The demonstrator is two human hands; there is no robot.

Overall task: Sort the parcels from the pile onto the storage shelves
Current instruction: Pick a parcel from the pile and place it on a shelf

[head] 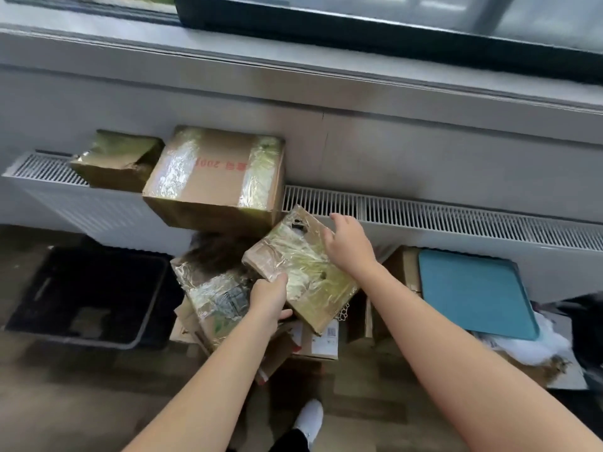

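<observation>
Parcel [301, 267], long axis far-left to near-right

Head-worn view (wide-angle) looks steeply down, close over the parcel pile [212, 298].

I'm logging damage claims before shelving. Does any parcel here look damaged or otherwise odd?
Yes. The flat tape-wrapped cardboard parcel, held between the left hand and right hand, has a torn dark hole near its far edge. The small brown box on the white radiator looks crushed, its top caved in.
</observation>
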